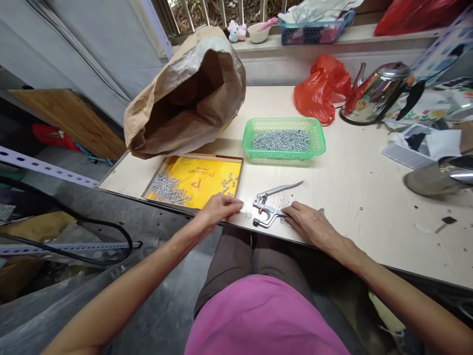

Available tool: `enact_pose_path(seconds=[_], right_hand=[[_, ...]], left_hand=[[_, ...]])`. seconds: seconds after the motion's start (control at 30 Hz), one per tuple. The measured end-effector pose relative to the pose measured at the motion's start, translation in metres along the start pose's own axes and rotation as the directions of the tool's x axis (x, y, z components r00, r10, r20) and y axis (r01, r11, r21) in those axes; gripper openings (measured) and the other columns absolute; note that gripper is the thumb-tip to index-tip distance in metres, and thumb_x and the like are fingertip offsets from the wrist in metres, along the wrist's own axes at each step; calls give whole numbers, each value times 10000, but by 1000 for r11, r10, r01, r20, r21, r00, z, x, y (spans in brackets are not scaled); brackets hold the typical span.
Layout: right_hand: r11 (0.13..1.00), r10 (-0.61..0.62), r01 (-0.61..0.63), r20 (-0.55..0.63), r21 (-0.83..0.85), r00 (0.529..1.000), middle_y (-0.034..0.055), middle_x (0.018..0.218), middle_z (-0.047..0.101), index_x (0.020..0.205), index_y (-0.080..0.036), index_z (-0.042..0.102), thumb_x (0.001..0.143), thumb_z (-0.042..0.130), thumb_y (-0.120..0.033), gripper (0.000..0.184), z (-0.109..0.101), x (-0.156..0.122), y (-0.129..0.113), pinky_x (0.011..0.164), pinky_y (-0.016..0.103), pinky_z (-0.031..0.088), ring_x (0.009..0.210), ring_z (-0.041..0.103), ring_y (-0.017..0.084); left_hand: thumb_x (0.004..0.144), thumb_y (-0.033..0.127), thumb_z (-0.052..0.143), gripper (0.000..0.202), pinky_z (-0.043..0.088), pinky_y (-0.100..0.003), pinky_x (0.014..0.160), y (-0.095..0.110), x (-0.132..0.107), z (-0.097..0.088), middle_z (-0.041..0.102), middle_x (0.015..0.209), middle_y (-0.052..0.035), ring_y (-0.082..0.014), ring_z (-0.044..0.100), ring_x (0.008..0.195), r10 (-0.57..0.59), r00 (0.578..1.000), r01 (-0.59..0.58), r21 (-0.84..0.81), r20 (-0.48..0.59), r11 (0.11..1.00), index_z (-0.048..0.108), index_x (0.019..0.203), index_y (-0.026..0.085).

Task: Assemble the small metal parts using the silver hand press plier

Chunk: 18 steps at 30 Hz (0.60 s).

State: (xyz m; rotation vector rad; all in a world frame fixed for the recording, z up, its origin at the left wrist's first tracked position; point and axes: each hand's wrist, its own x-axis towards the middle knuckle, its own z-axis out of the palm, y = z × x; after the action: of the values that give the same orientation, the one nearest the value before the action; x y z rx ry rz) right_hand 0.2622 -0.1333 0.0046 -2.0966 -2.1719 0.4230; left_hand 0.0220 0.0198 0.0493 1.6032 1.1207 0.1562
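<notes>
A pair of snap-fastener pliers (pixel 269 215) lies on the table near its front edge, its C-shaped jaw toward my left hand and its upper handle raised. My right hand (pixel 309 223) has its fingers over the lower handle, whose end shows past the knuckles. My left hand (pixel 218 211) is beside the jaw, thumb and fingers pinched together; whatever is between them is too small to make out. Left of it sits a shallow tray (pixel 241 185) lined with a yellow bag (pixel 201 173). Small metal parts (pixel 168 188) are heaped at its left, with several more scattered at its right.
A green basket (pixel 320 140) of metal pieces stands behind the pliers. A large open paper sack (pixel 185 98) leans over the tray. Farther right are a red plastic bag (pixel 321 91), a steel kettle (pixel 380 93) and a metal cup (pixel 439 176). Small debris lies by the pliers.
</notes>
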Motion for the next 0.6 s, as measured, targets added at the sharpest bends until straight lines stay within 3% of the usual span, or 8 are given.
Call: enact_pose_path(seconds=[0.07,0.17,0.27,0.43,0.6], right_hand=[[1000,-2,2,11,3,1000,64,952,594,1072,-209,598,970,367,-237,253,-2,2,-1,678,283,449,857,587,174],[1000,-18,18,8,15,1000,64,946,590,1067,-213,591,972,355,-227,255,-4,2,-1,683,286,444,856,582,174],[1000,-11,11,8,21,1000,60,940,579,1054,-217,583,971,359,-226,239,-4,2,-2,681,286,438,839,574,171],[1000,-6,5,17,25,1000,55,936,556,1047,-220,568,975,351,-228,228,-3,1,-2,663,275,408,819,557,163],[1000,-17,17,3,-18,1000,44,917,543,1015,-221,560,970,354,-226,210,0,0,0,593,258,334,770,532,154]], left_hand=[[725,359,631,287,362,-199,498,6,3,24,657,686,-12,-84,496,529,10,1000,-11,46,30,999,719,854,119],[736,277,611,213,372,-182,492,9,9,43,669,703,-4,-75,515,520,18,999,-15,140,-27,990,715,848,128],[749,264,617,180,386,-176,470,8,11,51,640,638,16,-65,500,467,-21,999,27,147,-48,989,703,838,133],[784,297,642,192,426,-182,455,5,12,63,541,473,40,-78,505,427,-157,988,156,53,7,986,681,819,112],[782,246,638,135,449,-190,442,6,16,66,543,451,39,-86,519,407,-245,970,242,103,7,965,670,796,116]])
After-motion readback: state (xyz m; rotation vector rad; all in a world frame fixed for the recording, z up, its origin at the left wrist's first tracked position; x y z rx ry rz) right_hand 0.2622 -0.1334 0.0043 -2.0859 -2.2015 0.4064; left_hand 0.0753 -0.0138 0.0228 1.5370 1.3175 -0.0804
